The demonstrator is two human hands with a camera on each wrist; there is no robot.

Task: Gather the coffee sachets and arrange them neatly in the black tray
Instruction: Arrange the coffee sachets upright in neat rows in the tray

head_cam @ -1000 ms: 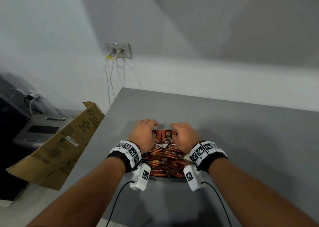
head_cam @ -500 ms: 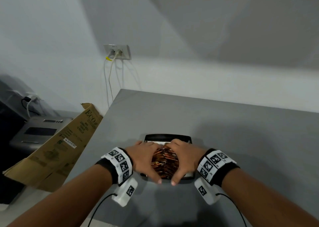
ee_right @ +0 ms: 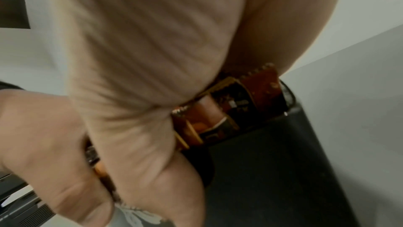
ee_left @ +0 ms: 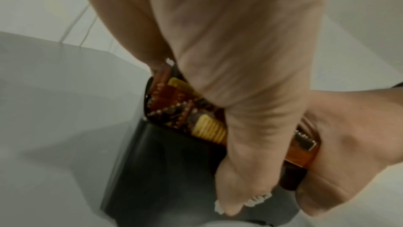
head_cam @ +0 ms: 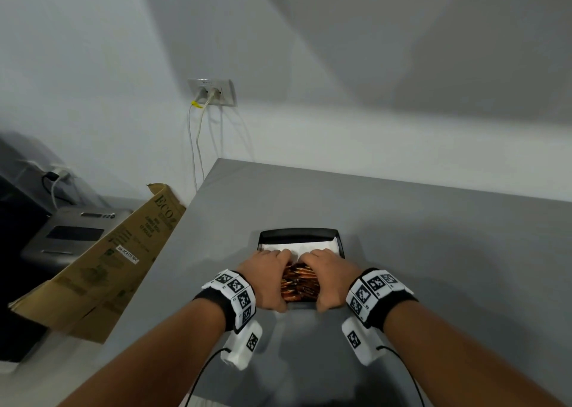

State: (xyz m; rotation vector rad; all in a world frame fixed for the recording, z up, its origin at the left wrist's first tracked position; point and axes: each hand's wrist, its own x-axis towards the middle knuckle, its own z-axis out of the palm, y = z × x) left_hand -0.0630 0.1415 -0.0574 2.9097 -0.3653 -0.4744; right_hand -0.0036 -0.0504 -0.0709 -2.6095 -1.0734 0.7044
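A bunch of orange-brown coffee sachets (head_cam: 299, 284) stands packed together in the near half of the black tray (head_cam: 298, 232) on the grey table. My left hand (head_cam: 266, 278) and right hand (head_cam: 330, 277) squeeze the bunch from either side, fingers curled over its far end and thumbs at the tray's near rim. The tray's far half shows a white paper lining (head_cam: 297, 247). In the left wrist view my left hand (ee_left: 240, 75) clasps the sachets (ee_left: 185, 108) above the tray (ee_left: 163, 161). The right wrist view shows my right hand (ee_right: 141, 75) on the sachets (ee_right: 229, 113) over the tray (ee_right: 272, 161).
The grey table (head_cam: 433, 251) stretches right and back to the wall. A cardboard box (head_cam: 102, 264) leans beyond the table's left edge, beside a silver device (head_cam: 74, 236). A wall socket (head_cam: 212, 92) with hanging cables sits at the back left.
My hands have pulled the spread-out sachets from the tray's far end toward me into a tight bunch at its near end. That uncovered the white lining. Since half a second ago little has shifted.
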